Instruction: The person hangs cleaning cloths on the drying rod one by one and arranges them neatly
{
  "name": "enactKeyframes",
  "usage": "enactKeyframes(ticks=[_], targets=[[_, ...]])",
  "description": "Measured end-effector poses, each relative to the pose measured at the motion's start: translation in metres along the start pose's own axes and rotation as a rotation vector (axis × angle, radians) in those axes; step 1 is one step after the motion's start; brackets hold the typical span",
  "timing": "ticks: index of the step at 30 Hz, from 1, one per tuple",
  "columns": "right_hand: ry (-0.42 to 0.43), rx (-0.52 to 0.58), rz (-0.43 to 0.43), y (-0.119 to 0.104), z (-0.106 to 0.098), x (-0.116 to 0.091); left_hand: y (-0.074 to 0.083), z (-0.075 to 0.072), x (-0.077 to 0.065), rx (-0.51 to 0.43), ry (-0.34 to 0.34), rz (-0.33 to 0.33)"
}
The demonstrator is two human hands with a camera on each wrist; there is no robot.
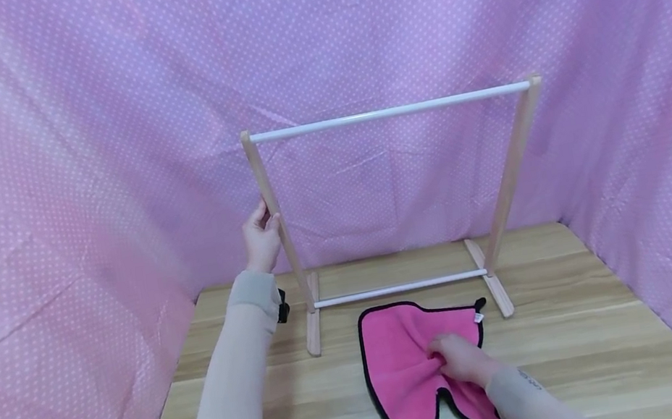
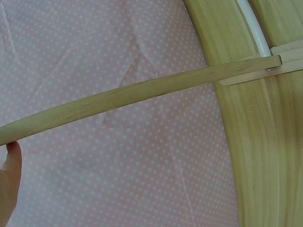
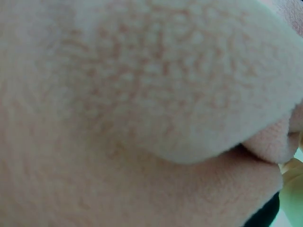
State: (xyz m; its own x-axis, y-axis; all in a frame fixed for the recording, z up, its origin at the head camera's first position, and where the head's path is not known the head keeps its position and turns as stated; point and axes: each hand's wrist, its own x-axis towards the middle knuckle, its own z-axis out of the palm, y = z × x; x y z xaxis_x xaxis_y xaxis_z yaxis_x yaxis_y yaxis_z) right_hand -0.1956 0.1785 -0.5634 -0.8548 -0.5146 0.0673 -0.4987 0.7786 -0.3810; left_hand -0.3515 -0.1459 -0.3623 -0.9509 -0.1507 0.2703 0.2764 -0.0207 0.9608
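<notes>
A wooden rack (image 1: 273, 197) with two white crossbars stands toward the back of the table. My left hand (image 1: 262, 239) holds its left upright about halfway up, and in the left wrist view the thumb (image 2: 15, 158) touches the wood. In front of the rack lies a pink towel (image 1: 392, 354) with black edging, a small white tag and a black corner loop. My right hand (image 1: 461, 358) pinches a gathered fold near its middle, and creases spread from there. The right wrist view is mostly filled by blurred skin of the right hand (image 3: 142, 94), which hides the fingertips.
The upper white bar (image 1: 387, 113) bears nothing. Below, the lower bar (image 1: 401, 288) joins the two wooden feet. Wood-grain tabletop (image 1: 595, 344) surrounds the towel. Pink dotted fabric (image 1: 72, 170) hangs behind and on both sides. A small black object (image 1: 283, 307) shows beside the left cuff.
</notes>
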Motion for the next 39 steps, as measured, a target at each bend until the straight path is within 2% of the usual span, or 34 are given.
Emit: enactKeyframes(ticks=[10,17,29,33,39], targets=[[0.063,0.051,0.011,-0.003,-0.009,0.002,0.001,0.000,0.000,-0.012,0.004,-0.018],[0.199,0.044,-0.091,-0.005,-0.021,0.006,0.003,0.001,-0.002,0.008,-0.002,-0.026],[0.373,0.018,-0.223,-0.015,-0.050,0.012,0.004,0.002,-0.003,-0.010,-0.004,-0.024],[0.389,0.022,-0.233,-0.021,-0.060,0.015,0.003,0.001,-0.003,0.000,-0.012,-0.029],[0.394,-0.004,-0.241,-0.037,-0.084,0.023,0.001,-0.001,-0.001,0.010,-0.007,0.011]])
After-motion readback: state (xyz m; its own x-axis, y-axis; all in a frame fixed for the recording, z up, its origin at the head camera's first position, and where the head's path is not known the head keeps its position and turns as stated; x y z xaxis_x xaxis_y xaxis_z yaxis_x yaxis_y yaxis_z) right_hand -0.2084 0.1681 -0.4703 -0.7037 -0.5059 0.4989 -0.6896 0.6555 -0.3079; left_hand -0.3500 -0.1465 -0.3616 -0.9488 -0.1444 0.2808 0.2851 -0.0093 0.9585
